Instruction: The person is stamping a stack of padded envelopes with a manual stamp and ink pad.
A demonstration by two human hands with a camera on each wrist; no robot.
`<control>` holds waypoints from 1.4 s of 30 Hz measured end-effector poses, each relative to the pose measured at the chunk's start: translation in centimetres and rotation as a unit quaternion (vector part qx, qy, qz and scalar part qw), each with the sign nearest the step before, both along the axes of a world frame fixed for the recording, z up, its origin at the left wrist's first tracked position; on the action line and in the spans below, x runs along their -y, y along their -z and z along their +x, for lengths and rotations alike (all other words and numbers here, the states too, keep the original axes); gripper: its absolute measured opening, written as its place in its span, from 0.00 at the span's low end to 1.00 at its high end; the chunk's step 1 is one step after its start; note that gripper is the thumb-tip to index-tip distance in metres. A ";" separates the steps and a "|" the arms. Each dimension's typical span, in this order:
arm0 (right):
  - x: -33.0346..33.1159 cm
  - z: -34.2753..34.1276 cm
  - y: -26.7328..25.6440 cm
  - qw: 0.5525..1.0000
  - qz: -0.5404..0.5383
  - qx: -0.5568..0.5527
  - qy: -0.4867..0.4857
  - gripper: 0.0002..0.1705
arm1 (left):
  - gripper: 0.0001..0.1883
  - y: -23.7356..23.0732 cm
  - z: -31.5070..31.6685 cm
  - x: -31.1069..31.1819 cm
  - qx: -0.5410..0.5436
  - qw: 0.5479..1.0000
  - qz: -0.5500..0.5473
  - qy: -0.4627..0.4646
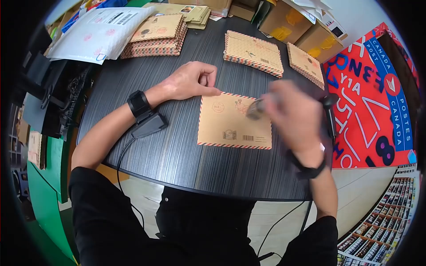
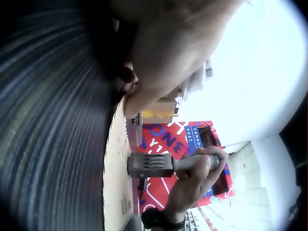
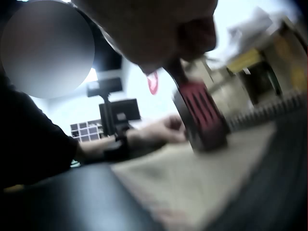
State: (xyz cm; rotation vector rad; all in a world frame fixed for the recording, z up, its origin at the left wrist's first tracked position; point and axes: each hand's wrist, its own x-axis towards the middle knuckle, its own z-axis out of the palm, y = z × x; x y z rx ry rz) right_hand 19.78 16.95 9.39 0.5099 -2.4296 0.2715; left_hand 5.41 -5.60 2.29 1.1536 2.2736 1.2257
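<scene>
Dark wood-grain table under bright light. Left hand: fingers curled in, nothing enclosed, thumb tip on upper-left edge of tan envelope, which lies flat on the table. Right hand: fingers wrapped round handle of stamp, head at envelope's right half; contact cannot be told. Beyond: envelope stacks, white bubble mailer, cardboard boxes. Red Canada Post panel at right.
</scene>
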 end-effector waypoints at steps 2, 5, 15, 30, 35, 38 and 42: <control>0.5 0.0 -0.2 0.998 0.018 0.055 0.028 0.10 | 0.16 -0.1 0.2 -0.1 -0.002 1.000 0.002 0.005; 0.5 -0.2 0.3 0.992 -0.005 0.118 0.046 0.12 | 0.16 -0.1 0.3 0.4 -0.008 1.000 0.000 0.008; -9.9 2.5 3.2 0.781 -0.601 0.160 0.057 0.12 | 0.14 0.2 -1.8 -1.0 -0.036 0.992 0.102 -0.072; -15.7 3.1 6.7 0.529 -0.834 0.139 -0.073 0.16 | 0.20 2.2 -16.1 -9.6 -0.129 0.971 0.050 -0.197; -16.5 2.7 7.2 0.542 -0.819 0.157 -0.103 0.15 | 0.13 2.2 -15.8 -9.7 -0.186 0.952 0.124 -0.210; -16.7 2.9 7.3 0.525 -0.828 0.156 -0.117 0.15 | 0.10 -1.2 -13.1 -9.1 0.009 0.959 0.205 -0.197; -16.5 3.0 7.3 0.511 -0.838 0.153 -0.110 0.14 | 0.08 -4.9 -7.8 -5.7 0.082 0.952 0.239 -0.175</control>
